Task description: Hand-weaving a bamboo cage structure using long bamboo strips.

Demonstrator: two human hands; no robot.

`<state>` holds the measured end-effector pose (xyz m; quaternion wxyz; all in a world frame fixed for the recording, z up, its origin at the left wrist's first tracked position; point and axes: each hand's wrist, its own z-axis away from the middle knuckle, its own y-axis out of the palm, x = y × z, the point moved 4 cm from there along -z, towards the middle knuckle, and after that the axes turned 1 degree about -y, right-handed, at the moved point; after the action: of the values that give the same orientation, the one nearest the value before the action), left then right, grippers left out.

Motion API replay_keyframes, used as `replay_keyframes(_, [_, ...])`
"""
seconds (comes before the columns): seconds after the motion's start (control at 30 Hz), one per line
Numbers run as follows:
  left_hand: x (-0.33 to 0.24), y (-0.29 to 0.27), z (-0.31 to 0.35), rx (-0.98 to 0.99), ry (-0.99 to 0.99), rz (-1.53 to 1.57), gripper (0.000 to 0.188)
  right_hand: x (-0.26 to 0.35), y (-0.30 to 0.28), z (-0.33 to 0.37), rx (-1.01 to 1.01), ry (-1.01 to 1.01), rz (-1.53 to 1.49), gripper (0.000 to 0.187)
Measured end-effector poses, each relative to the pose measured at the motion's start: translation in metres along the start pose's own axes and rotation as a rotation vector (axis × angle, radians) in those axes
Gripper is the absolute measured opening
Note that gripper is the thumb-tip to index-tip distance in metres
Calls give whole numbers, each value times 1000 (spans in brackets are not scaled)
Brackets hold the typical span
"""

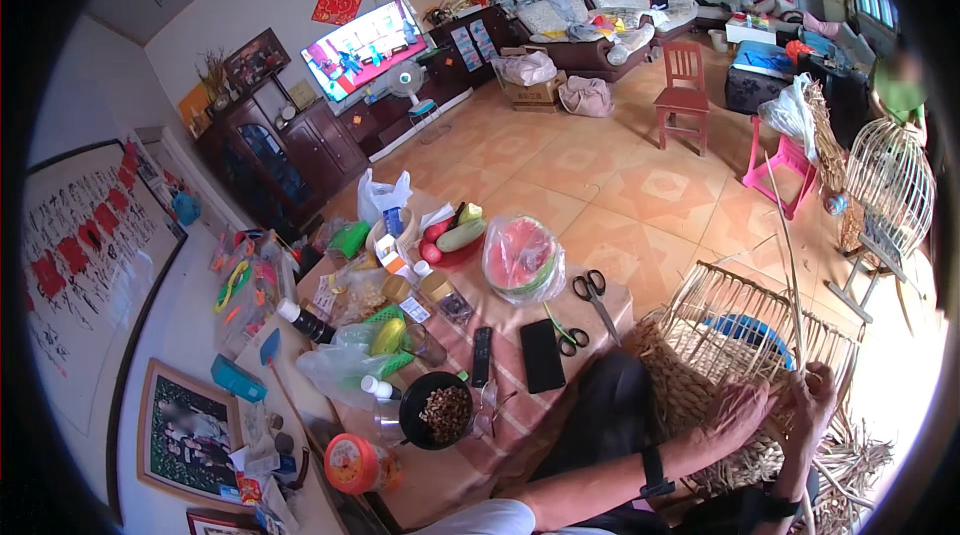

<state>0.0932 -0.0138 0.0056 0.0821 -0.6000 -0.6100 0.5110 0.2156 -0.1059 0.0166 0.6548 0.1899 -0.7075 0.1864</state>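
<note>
A partly woven straw basket (660, 370) stands against my knee at the lower right, its lower wall braided and its upper stakes bare. Inside it lies something blue (750, 332). My left hand (742, 407) is at the basket's near side, fingers bent in toward the weave; what they grip is hidden. Just right of it, my right hand (813, 395) is raised with its fingers pinched on a long straw strand (793, 285) that rises well above the basket. Loose straw (855, 460) hangs in a tangle below and right of my hands.
Left of me, a cloth-covered table holds scissors (597, 305), a black phone (543, 355), a remote control (482, 357), a bowl of nuts or seeds (445, 413) and a wrapped watermelon (522, 255). Farther off are a red chair (682, 95), a pink stool (785, 175) and a tall open-ribbed basket (890, 185).
</note>
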Motion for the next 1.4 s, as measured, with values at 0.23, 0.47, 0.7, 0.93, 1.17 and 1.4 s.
replay_keyframes(0.23, [9,11,1,87,-38,30,20,-39,-9,8,-154,-6,-174,13])
replay_keyframes(0.47, [7,4,-4,92,-47,23,28,-47,-14,-7,-207,-1,-256,13])
replay_keyframes(0.7, [12,9,-10,91,-97,101,22,-46,-11,29,-241,54,-475,14])
replay_keyframes(0.93, [14,7,-6,18,-13,-30,19,-32,-27,61,-28,44,-357,25])
replay_keyframes(1.17, [24,-1,-10,380,49,260,27,-35,-56,42,108,180,-565,18])
replay_keyframes(1.4, [23,-11,-15,506,57,326,29,-18,-33,31,96,204,-138,23])
